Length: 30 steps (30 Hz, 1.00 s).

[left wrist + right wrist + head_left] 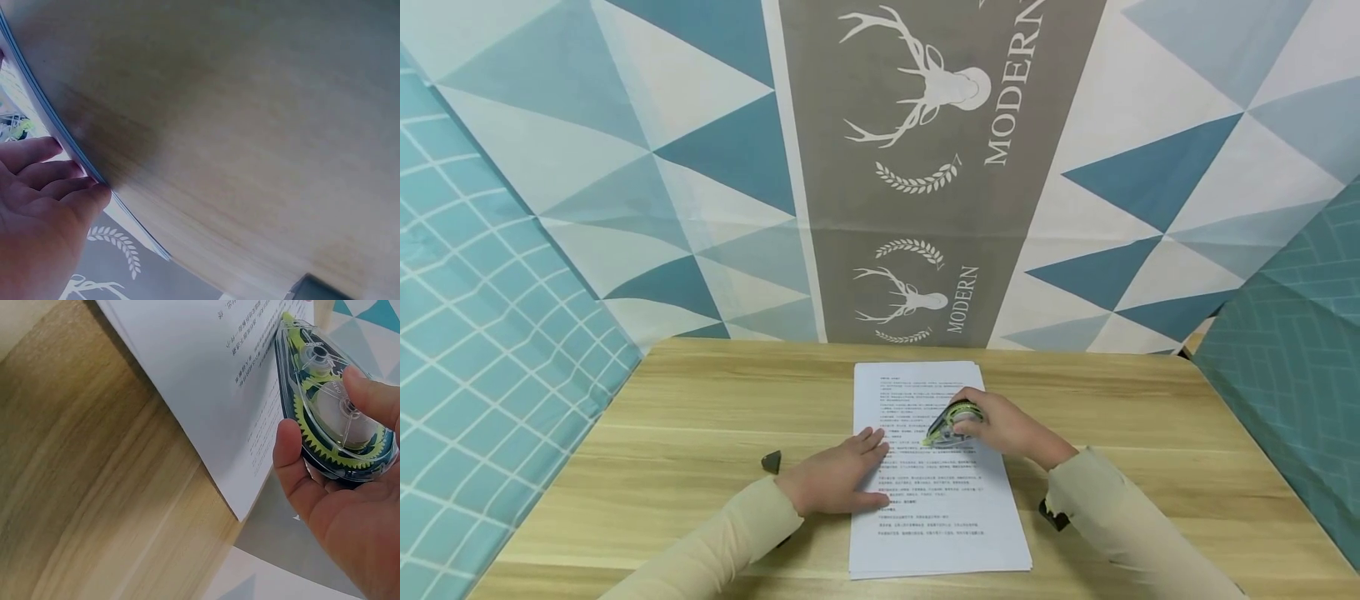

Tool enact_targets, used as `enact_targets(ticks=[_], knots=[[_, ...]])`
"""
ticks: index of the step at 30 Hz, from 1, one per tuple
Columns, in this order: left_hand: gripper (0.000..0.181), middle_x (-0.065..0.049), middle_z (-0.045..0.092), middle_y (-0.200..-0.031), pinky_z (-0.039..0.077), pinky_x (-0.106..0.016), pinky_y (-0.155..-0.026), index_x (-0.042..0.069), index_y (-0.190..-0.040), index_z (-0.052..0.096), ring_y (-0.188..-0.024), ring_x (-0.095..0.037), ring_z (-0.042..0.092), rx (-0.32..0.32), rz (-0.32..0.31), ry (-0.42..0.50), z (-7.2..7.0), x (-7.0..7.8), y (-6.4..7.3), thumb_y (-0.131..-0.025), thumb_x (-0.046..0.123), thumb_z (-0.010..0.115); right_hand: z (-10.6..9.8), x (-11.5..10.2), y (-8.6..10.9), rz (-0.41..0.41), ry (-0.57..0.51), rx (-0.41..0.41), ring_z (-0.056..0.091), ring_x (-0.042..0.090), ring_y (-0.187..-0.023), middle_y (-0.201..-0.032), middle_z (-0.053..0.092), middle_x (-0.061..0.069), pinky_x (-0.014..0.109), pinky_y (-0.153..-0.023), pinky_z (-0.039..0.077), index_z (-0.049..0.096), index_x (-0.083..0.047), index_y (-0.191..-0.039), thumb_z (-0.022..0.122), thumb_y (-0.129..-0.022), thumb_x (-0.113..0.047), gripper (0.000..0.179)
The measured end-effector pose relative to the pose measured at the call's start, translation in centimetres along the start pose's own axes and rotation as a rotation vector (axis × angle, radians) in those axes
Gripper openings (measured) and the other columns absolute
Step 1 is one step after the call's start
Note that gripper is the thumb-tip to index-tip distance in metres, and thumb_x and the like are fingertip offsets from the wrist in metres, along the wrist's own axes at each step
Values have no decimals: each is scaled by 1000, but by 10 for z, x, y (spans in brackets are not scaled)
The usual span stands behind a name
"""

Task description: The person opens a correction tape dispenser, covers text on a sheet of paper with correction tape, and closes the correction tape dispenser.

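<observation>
A stack of printed paper sheets (936, 557) lies on the wooden table. My left hand (835, 477) rests at the stack's left edge with its fingers extended over the paper; the left wrist view shows the fingers (50, 174) along the sheet edges. Between thumb and fingers, my right hand (1006, 427) grips a correction tape (953, 423). In the right wrist view, the correction tape (340, 406) has a clear case, with green gears and a white spool inside. Its tip points at the lines of print; whether it touches the paper I cannot tell.
A small dark piece (771, 461) lies left of the left hand on the wooden table (715, 417). Another dark object (1054, 515) shows beside the right sleeve. Behind the table's far edge hangs a patterned cloth (925, 208); blue tiled cloth (482, 333) covers the left side.
</observation>
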<state>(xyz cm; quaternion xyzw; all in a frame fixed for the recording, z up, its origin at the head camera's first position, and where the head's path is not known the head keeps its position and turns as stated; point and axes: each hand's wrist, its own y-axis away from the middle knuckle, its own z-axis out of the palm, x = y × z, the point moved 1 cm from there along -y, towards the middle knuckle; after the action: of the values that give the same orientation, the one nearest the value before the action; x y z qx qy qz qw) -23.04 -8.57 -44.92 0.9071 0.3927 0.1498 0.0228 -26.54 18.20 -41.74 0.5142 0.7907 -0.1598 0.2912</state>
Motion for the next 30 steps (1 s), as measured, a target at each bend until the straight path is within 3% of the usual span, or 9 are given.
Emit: enact_targets(ticks=[13,30], knots=[[74,-18,31,-150,28,-42,-115,1,-140,40,-141,-33,27,13,3,-14,-4,-1,-3,-89,51,54,-8,0,-2,26,41,8,55,13,-90,-103,63,1,35,-80,44,56,-19,-113,63,-89,-20,26],[75,-18,30,-151,28,-43,-114,1,-140,40,-141,-33,26,4,-23,23,-1,1,1,-87,51,57,-10,7,5,49,7,3,54,11,-84,-98,62,-1,32,-77,45,57,-14,-113,63,-89,-17,25]])
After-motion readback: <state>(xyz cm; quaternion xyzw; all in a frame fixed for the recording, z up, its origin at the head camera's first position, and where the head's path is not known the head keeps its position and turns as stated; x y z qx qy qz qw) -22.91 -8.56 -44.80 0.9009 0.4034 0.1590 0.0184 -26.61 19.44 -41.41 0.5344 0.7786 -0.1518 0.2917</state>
